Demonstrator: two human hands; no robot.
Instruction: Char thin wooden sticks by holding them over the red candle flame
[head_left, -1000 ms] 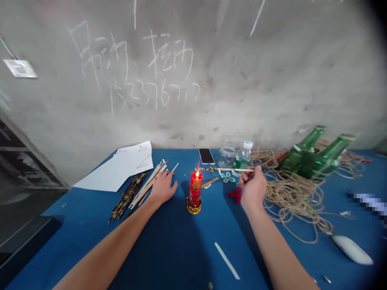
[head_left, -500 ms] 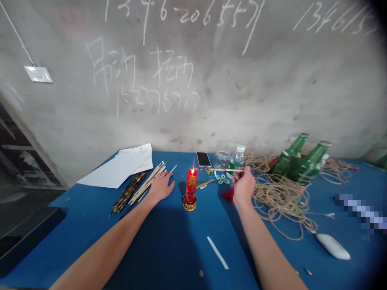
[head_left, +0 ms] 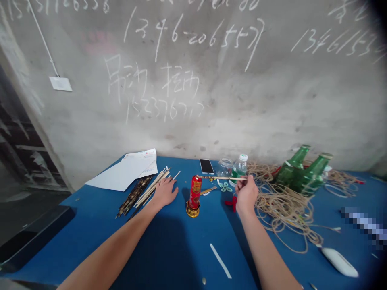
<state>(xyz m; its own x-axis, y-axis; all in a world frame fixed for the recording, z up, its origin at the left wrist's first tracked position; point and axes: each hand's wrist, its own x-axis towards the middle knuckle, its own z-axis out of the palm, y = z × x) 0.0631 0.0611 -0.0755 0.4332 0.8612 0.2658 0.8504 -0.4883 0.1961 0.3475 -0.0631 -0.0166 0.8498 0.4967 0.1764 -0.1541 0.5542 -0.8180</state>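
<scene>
My right hand [head_left: 247,193] pinches the pale end of a thin wooden stick [head_left: 225,178]. The stick's darkened far end lies at the top of a red candle [head_left: 195,193], where only a faint glow shows. The candle stands upright in a gold base [head_left: 192,209]. My left hand [head_left: 165,191] rests with fingers spread on the edge of a bundle of pale sticks [head_left: 151,189]. Left of these lies a bundle of blackened sticks [head_left: 134,197]. Beyond the candle are a small wooden strip [head_left: 209,190] and a pale green knotted ornament [head_left: 225,187].
White papers [head_left: 117,173] lie at the back left, a phone [head_left: 207,166] at the back middle. A glass jar [head_left: 225,166] and a water bottle [head_left: 241,165] stand behind my right hand. Green bottles [head_left: 314,175] stand among tangled twine [head_left: 284,217]. A white strip [head_left: 220,261] lies in front.
The candle's bright flame has shrunk to a faint glow at the stick's end. The view has tilted up and shifted slightly. Both hands keep about the same places.
</scene>
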